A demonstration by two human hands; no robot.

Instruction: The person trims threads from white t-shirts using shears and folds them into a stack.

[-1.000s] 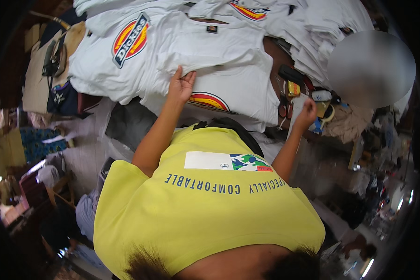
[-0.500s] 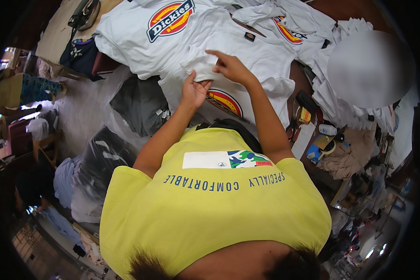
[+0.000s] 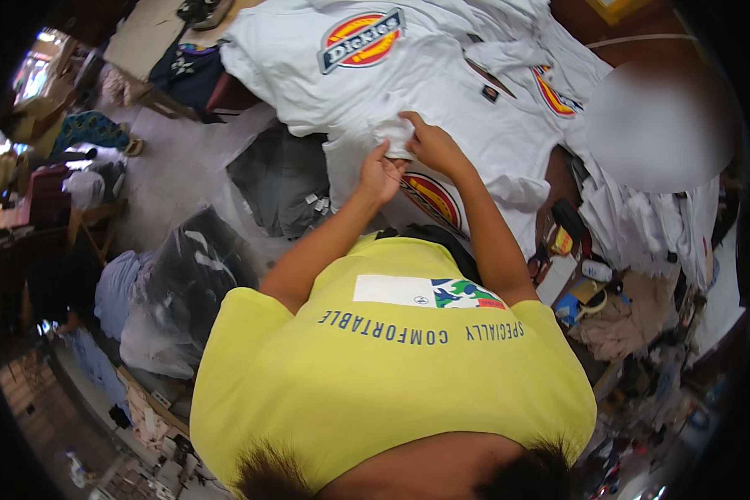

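A white T-shirt (image 3: 442, 104) with a small dark neck label lies spread before me, on top of other white T-shirts. Its short sleeve (image 3: 392, 133) is raised and bunched between my hands. My left hand (image 3: 381, 175) is closed on the sleeve's near edge, thumb on top and fingers underneath. From the right, my right hand (image 3: 435, 148) pinches the same sleeve, index finger at its far side. Just below the hands, a red and yellow printed emblem (image 3: 432, 200) shows on white cloth. Another white T-shirt (image 3: 296, 58) with a similar emblem lies at the far left of the table.
Right of the shirts are a black-handled tool (image 3: 569, 218), a tape roll (image 3: 592, 302) and brown cloth (image 3: 633, 321). White garments (image 3: 642, 217) hang in a pile behind. Dark bagged clothing (image 3: 279, 179) lies left, with a plastic-wrapped bundle (image 3: 196, 275) nearer. A round blur hides the upper right.
My right hand's pointing index finger has bent in, and that hand now pinches the sleeve. The sleeve is more bunched. The whole view has shifted, so things appear further right and lower.
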